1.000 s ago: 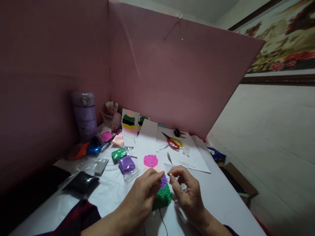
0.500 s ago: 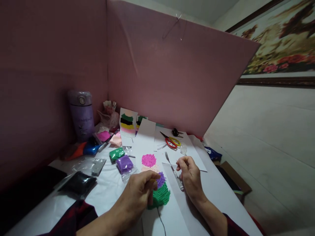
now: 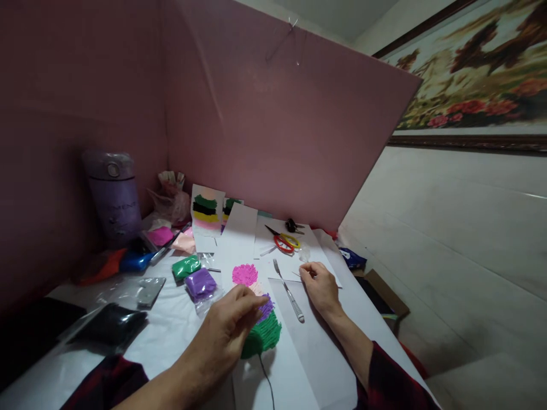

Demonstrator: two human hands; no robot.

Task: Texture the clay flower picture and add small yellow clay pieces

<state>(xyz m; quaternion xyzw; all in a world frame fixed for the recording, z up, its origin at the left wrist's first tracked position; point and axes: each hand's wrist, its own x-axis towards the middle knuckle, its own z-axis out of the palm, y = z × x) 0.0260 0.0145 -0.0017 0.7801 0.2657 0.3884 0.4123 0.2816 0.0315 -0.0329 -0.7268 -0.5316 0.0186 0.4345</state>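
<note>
My left hand (image 3: 231, 322) is closed in a pinch above the clay picture; whatever is between its fingertips I cannot make out. Under it, on white paper, lie textured clay patches: pink (image 3: 245, 274), pale peach partly hidden, purple (image 3: 266, 308) and green (image 3: 269, 333), with a thin dark line running down from the green. To the right, my right hand (image 3: 319, 286) is closed at the fingertips on a thin pale stick (image 3: 296, 274), near a clear sheet's edge. A fork (image 3: 290, 293) lies between the hands, touching neither.
Bagged green clay (image 3: 186, 267), purple clay (image 3: 200, 283) and black clay (image 3: 111, 327) lie to the left. Scissors (image 3: 284, 240) rest at the back, near striped clay cards (image 3: 207, 209). A purple bottle (image 3: 113, 199) stands back left, before a pink partition (image 3: 273, 125).
The view has turned right, so the table things sit further left. My right hand has moved slightly away from the fork. Yellow seen at my left fingertips before is now hidden.
</note>
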